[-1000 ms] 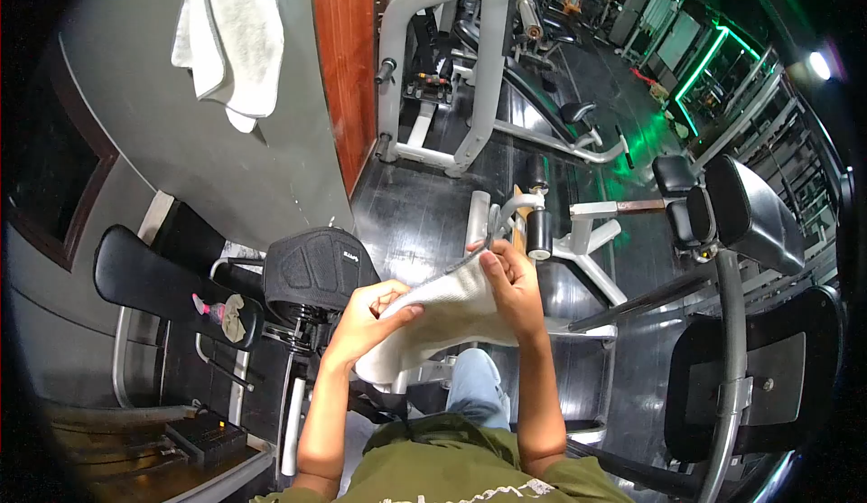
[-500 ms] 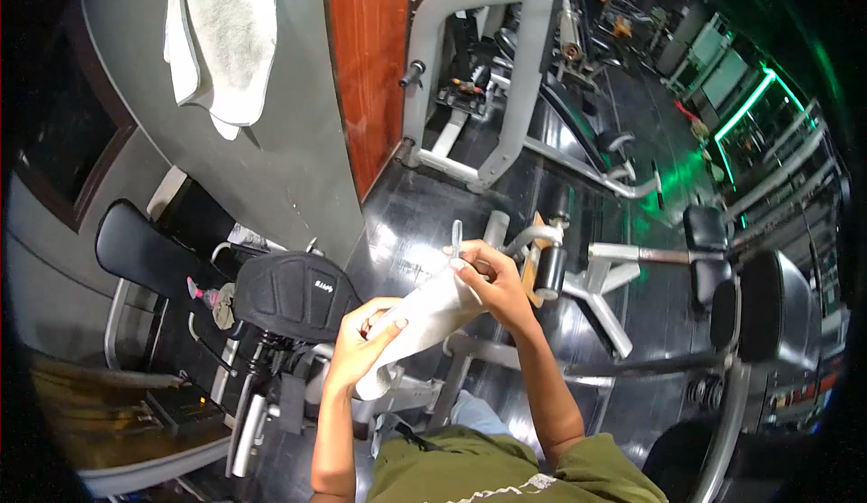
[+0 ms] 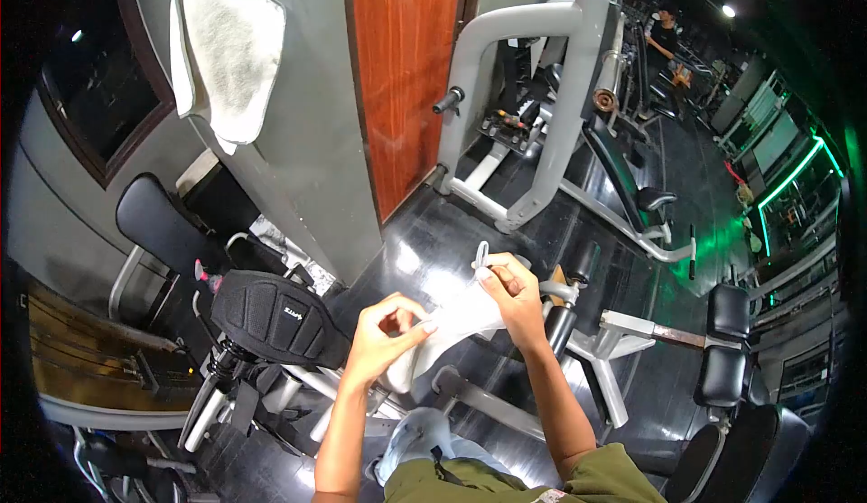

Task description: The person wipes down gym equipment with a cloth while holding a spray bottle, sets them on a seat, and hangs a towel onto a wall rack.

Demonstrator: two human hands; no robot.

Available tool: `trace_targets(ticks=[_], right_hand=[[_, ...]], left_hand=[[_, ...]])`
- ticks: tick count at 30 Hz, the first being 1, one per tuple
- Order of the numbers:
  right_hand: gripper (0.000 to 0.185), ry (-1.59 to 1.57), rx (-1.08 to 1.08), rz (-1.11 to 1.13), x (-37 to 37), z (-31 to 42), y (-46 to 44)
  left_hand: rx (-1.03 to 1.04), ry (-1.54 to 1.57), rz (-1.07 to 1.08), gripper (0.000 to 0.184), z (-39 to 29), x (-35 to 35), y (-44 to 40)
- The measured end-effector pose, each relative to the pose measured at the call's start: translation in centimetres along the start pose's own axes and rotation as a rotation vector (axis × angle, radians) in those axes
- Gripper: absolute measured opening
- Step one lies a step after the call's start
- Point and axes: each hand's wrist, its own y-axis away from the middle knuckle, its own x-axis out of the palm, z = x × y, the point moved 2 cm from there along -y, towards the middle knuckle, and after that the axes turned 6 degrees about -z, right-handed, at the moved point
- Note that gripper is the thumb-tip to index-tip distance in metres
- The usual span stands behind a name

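A white cloth (image 3: 459, 315), which looks like a small towel, hangs between my two hands in front of my body. My right hand (image 3: 513, 297) is closed on its upper corner, where a pale loop (image 3: 482, 254) sticks up above the fingers. At the other side, my left hand (image 3: 386, 336) pinches the cloth's edge between thumb and fingertips. The lower part of the cloth droops beside my left wrist.
Another white towel (image 3: 230, 51) hangs on the grey wall at upper left. A black padded bag or seat (image 3: 275, 318) sits left of my hands. Grey-framed gym machines (image 3: 582, 88) stand ahead and right. A reddish wooden door (image 3: 397, 79) is ahead; a person (image 3: 664, 38) is far back.
My left hand has shifted from holding the cloth's middle to pinching its edge. The cloth looks more spread. The view has turned, so the surroundings appear moved.
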Motion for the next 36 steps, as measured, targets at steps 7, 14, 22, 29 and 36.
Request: trace_targets(ticks=[7,14,22,29,36], right_hand=[[0.016,-0.018,-0.061,0.121,2.8,-0.1,-3.1],[0.013,-0.171,-0.144,0.188,7.2,1.5,-10.4],[0.012,-0.238,-0.252,0.39,15.8,4.2,-23.8],[0.012,-0.341,-0.353,0.492,25.4,8.6,-30.9],[0.013,-0.369,-0.533,0.548,33.9,17.1,-33.6]], left_hand=[[0.084,0.069,-0.111,0.028,-5.2,2.6,-4.9],[0.236,0.038,-0.242,0.02,-7.5,0.1,-11.3],[0.408,0.014,-0.357,0.013,-14.4,-7.3,-21.0],[0.596,-0.112,-0.554,0.01,-21.3,-13.2,-25.5],[0.84,-0.329,-0.829,0.009,-30.8,-17.1,-25.1]])
